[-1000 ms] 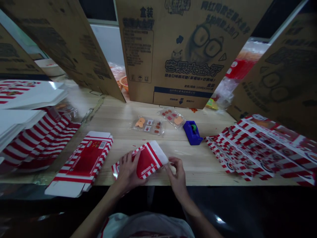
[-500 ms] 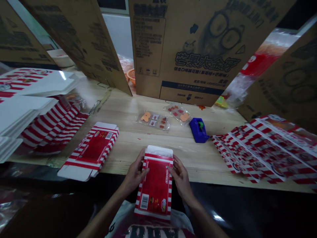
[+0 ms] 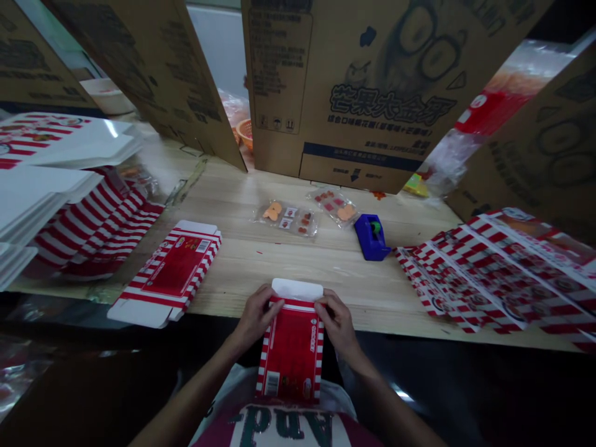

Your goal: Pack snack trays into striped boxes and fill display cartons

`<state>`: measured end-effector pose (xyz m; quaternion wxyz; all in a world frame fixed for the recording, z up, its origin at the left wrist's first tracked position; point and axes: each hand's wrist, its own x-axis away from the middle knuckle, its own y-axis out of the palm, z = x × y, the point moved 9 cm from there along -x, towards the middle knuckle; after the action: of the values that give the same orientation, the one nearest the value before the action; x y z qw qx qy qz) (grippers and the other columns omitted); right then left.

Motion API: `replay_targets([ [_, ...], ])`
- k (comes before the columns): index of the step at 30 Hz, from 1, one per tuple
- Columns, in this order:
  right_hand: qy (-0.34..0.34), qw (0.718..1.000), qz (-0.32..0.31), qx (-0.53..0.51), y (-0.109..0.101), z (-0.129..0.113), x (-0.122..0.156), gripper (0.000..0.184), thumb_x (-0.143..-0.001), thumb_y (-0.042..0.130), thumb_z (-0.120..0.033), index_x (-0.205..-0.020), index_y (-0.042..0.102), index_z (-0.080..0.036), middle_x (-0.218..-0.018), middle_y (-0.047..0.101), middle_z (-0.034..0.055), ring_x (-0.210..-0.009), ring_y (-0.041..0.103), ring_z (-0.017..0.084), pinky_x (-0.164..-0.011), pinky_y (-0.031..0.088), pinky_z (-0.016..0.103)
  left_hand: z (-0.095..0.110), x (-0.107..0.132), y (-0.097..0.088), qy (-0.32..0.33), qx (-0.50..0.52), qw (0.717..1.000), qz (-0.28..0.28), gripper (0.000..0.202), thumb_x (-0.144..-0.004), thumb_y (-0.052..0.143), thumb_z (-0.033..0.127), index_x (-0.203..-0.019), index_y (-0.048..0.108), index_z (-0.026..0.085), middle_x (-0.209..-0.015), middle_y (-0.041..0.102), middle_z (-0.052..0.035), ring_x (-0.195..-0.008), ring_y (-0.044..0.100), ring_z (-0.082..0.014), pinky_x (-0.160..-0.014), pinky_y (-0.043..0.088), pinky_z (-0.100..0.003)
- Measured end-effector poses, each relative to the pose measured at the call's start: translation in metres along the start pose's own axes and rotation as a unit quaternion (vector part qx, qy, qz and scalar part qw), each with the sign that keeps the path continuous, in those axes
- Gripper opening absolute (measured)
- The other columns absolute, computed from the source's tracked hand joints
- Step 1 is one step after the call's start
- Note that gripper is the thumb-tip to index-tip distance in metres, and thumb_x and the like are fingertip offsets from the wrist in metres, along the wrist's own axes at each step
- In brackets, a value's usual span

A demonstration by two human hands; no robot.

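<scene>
A red-and-white striped carton [image 3: 291,347] stands lengthwise between my hands, its lower end against my body and its white top flap [image 3: 298,289] reaching over the table's front edge. My left hand [image 3: 254,315] grips the carton's upper left corner, fingers curled onto it. My right hand [image 3: 338,320] grips the upper right corner in the same way, thumb and fingers pinching near the flap.
A flat striped carton [image 3: 170,273] lies on the wooden table [image 3: 261,261] to the left. Stacks of carton blanks sit far left [image 3: 69,205] and right [image 3: 493,273]. Two clear snack packets [image 3: 288,218], a blue tape dispenser [image 3: 371,236] and large cardboard boxes [image 3: 372,93] stand behind.
The carton was turned from lying slanted on the table to lengthwise between both hands, then drawn a little nearer my body. Both hands shifted up to its top corners.
</scene>
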<state>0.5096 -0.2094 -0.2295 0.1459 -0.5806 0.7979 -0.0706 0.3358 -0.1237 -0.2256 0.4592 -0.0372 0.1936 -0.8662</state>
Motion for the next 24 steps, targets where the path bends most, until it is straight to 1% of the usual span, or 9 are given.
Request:
replay_targets([
  [2,0.026,0.999,0.029,-0.015,-0.002,0.004,-0.001,0.02,-0.088,0.057,-0.035,-0.075,0.059,-0.02,-0.08,0.055,0.002,-0.076,0.055,0.016,-0.069,0.045,0.026,-0.002,-0.002,0.0,-0.011,0.035,0.999,0.031,0.023,-0.088,0.053,0.031,-0.07,0.055,0.017,-0.08,0.057,-0.0027,-0.077,0.054,-0.0152,-0.071,0.043,-0.026],
  [4,0.068,0.994,0.068,-0.055,-0.005,0.012,-0.002,0.016,-0.084,0.062,-0.036,-0.088,0.058,-0.022,-0.077,0.053,-0.0006,-0.07,0.053,0.014,-0.064,0.046,0.025,-0.011,-0.001,0.002,-0.046,0.087,0.993,0.059,0.022,-0.086,0.056,0.031,-0.068,0.053,0.017,-0.07,0.053,0.0006,-0.068,0.05,-0.0128,-0.063,0.04,-0.024],
  [5,0.086,0.99,0.081,-0.076,-0.005,0.015,-0.002,0.022,-0.081,0.064,-0.036,-0.098,0.057,-0.023,-0.079,0.054,-0.0011,-0.07,0.054,0.014,-0.063,0.047,0.025,-0.016,0.0,0.002,-0.067,0.114,0.988,0.076,0.02,-0.084,0.059,0.03,-0.07,0.052,0.018,-0.067,0.05,0.0026,-0.064,0.047,-0.0116,-0.06,0.038,-0.023],
  [8,0.086,0.991,0.042,-0.09,0.003,0.016,-0.007,0.034,-0.081,0.065,-0.034,-0.112,0.06,-0.024,-0.088,0.059,0.0016,-0.079,0.058,0.016,-0.071,0.05,0.027,-0.027,0.002,-0.002,-0.102,0.175,0.973,0.113,0.019,-0.078,0.064,0.026,-0.092,0.052,0.02,-0.072,0.049,0.0051,-0.063,0.048,-0.0105,-0.058,0.039,-0.021],
  [11,0.036,0.997,-0.021,-0.064,0.008,0.006,-0.01,0.018,-0.086,0.06,-0.032,-0.096,0.072,-0.023,-0.09,0.06,0.0048,-0.087,0.059,0.018,-0.078,0.05,0.031,-0.021,-0.002,-0.004,-0.078,0.153,0.984,0.053,0.03,-0.08,0.061,0.026,-0.109,0.056,0.02,-0.082,0.054,0.0013,-0.072,0.054,-0.0131,-0.065,0.043,-0.025],
  [14,0.008,0.997,-0.066,-0.04,0.009,-0.005,-0.011,0.021,-0.089,0.058,-0.033,-0.099,0.074,-0.025,-0.106,0.062,0.0078,-0.103,0.058,0.021,-0.087,0.049,0.035,-0.009,-0.004,-0.007,-0.031,0.073,0.996,-0.027,0.019,-0.082,0.061,0.03,-0.092,0.07,0.017,-0.08,0.057,-0.003,-0.076,0.056,-0.0161,-0.069,0.044,-0.028],
  [16,0.008,0.995,-0.094,-0.025,0.01,-0.01,-0.011,0.024,-0.091,0.055,-0.035,-0.102,0.074,-0.025,-0.116,0.062,0.009,-0.112,0.056,0.022,-0.092,0.048,0.037,-0.002,-0.003,-0.011,-0.017,0.049,0.997,-0.048,0.02,-0.082,0.063,0.033,-0.087,0.073,0.016,-0.083,0.059,-0.0049,-0.08,0.057,-0.0173,-0.071,0.044,-0.028],
  [20,0.037,0.992,-0.113,-0.03,0.011,-0.012,-0.014,0.025,-0.09,0.056,-0.038,-0.094,0.075,-0.023,-0.098,0.07,0.0077,-0.093,0.065,0.021,-0.08,0.052,0.034,0.008,-0.001,-0.013,-0.019,0.04,0.997,-0.067,0.029,-0.09,0.053,0.035,-0.081,0.074,0.017,-0.087,0.062,-0.0062,-0.082,0.059,-0.0171,-0.074,0.045,-0.028],
  [24,0.041,0.993,-0.105,0.024,0.008,-0.016,-0.02,0.014,-0.079,0.067,-0.03,-0.086,0.075,-0.021,-0.088,0.073,0.0057,-0.082,0.067,0.021,-0.074,0.052,0.032,0.012,-0.005,-0.018,-0.004,-0.002,0.998,-0.064,0.019,-0.082,0.062,0.028,-0.087,0.075,0.017,-0.077,0.066,-0.0048,-0.072,0.06,-0.0157,-0.067,0.045,-0.026],
])
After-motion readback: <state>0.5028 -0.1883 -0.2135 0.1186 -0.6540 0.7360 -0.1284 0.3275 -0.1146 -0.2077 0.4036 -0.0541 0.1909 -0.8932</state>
